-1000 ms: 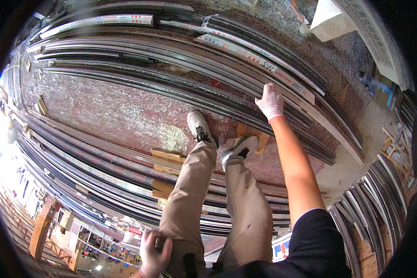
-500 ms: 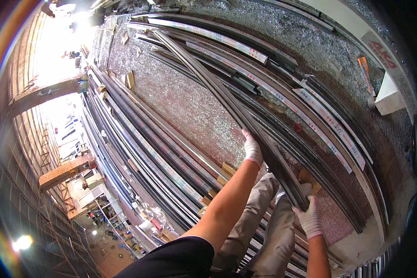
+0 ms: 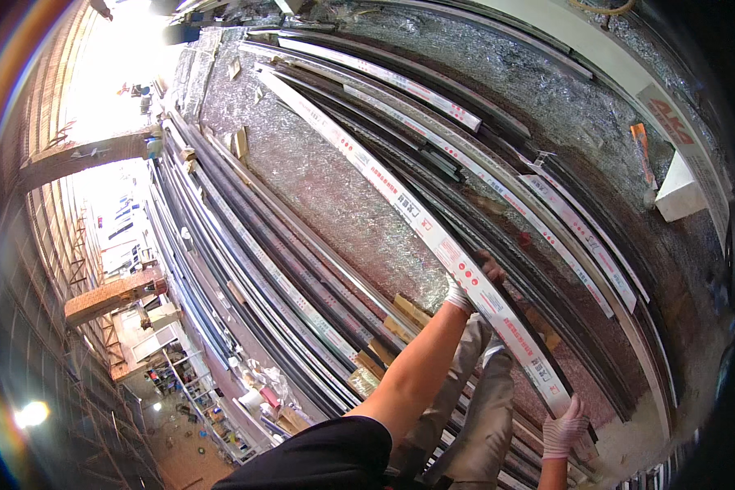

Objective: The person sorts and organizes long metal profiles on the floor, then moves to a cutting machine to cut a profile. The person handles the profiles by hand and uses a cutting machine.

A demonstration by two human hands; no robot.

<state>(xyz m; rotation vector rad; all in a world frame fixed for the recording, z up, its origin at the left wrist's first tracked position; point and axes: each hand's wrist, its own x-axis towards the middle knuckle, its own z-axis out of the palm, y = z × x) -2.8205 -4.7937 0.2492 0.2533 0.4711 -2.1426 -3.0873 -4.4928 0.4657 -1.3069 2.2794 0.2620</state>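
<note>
left hand (image 3: pixel 459 294) cradles strip (image 3: pixel 416 217); right hand (image 3: pixel 565 428) grips near end

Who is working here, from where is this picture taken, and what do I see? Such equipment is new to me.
There is no machine: the left grip and right grip are one person's gloved hands. A wide fisheye camera on the person's head looks down, so straight edges appear bent. Both grips hold one long profile bar with a white printed face, the right near its close end. On the shiny floor covering, more long profiles lie in rows at both sides.
</note>
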